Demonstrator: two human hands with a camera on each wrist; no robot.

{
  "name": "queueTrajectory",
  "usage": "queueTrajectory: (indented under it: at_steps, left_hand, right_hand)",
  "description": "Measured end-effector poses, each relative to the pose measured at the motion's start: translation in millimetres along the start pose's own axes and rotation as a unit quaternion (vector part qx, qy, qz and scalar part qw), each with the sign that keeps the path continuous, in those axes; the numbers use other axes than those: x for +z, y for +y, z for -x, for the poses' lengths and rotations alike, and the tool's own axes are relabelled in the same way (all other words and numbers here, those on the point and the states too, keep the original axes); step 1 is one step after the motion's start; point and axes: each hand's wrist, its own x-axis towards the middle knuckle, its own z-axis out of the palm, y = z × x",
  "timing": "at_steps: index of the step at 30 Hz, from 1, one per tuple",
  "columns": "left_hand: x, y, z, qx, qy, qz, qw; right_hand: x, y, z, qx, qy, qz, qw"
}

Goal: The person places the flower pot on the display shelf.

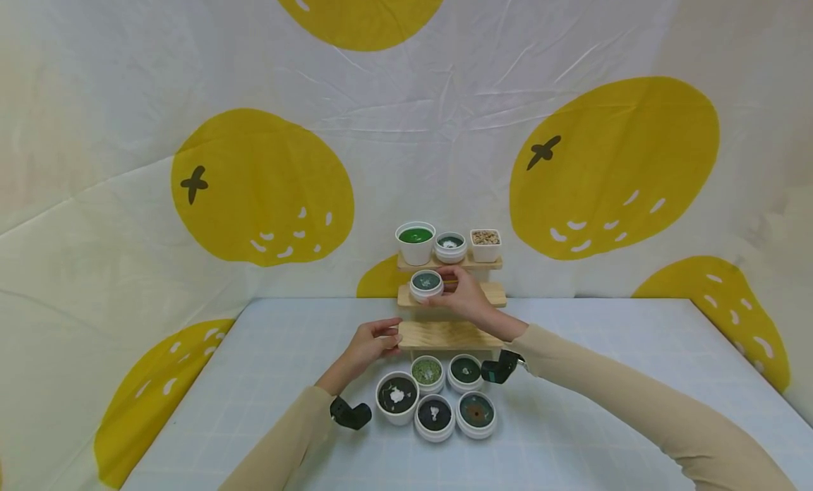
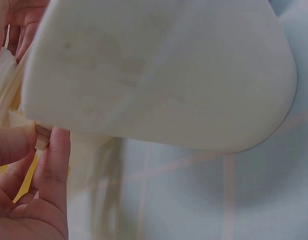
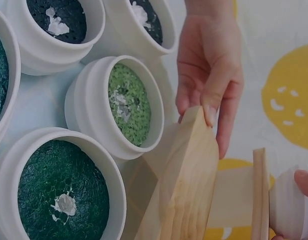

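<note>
A tiered wooden stand rises at the back of the table, its lowest shelf (image 1: 444, 334) bare. My left hand (image 1: 368, 341) pinches that shelf's left end between thumb and fingers, as the right wrist view also shows. With its thumb and fingers, my right hand (image 1: 468, 297) grips a small round white pot (image 1: 426, 292) with a grey-green fill, at the left part of the middle shelf (image 1: 492, 293). Whether the pot's base touches the wood I cannot tell. In the left wrist view a large white pot (image 2: 159, 75) blocks much of the scene.
On the top shelf (image 1: 454, 262) stand a green-filled cup (image 1: 416, 245), a small round pot (image 1: 450, 249) and a square pot (image 1: 485, 247) of tan granules. Several white pots with dark or green fills, including a light green one (image 3: 128, 105), cluster before the stand. A fruit-print cloth (image 1: 406, 159) hangs behind.
</note>
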Motion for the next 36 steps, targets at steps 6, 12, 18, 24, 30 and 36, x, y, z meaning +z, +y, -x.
queueTrajectory:
  at_steps: [6, 12, 18, 24, 30, 36]
  left_hand:
    - [1.0, 2.1, 2.3, 0.002, 0.004, -0.001, 1.0]
    - [1.3, 1.6, 2.5, 0.002, 0.011, -0.005, 0.9999]
    - [0.9, 0.7, 1.8, -0.001, 0.009, -0.003, 1.0]
    - [0.5, 0.5, 1.4, 0.01, 0.005, -0.001, 0.9999]
    - [0.2, 0.2, 1.2, 0.006, 0.004, 0.003, 1.0]
    - [0.6, -0.2, 0.3, 0.008, 0.007, 0.005, 0.9999]
  right_hand:
    - [-0.6, 0.7, -0.5, -0.011, 0.003, 0.021, 0.9997]
    - [0.9, 1.5, 0.0, -0.014, 0.007, 0.002, 0.9999]
    - [2.2, 0.5, 0.9, -0.019, 0.007, -0.013, 0.9997]
    - [3.7, 0.4, -0.2, -0.025, 0.006, -0.022, 0.9994]
    - [5.2, -0.5, 0.3, -0.025, 0.006, -0.02, 0.9995]
    - [3.7, 1.3, 0.2, -0.025, 0.003, -0.024, 0.9994]
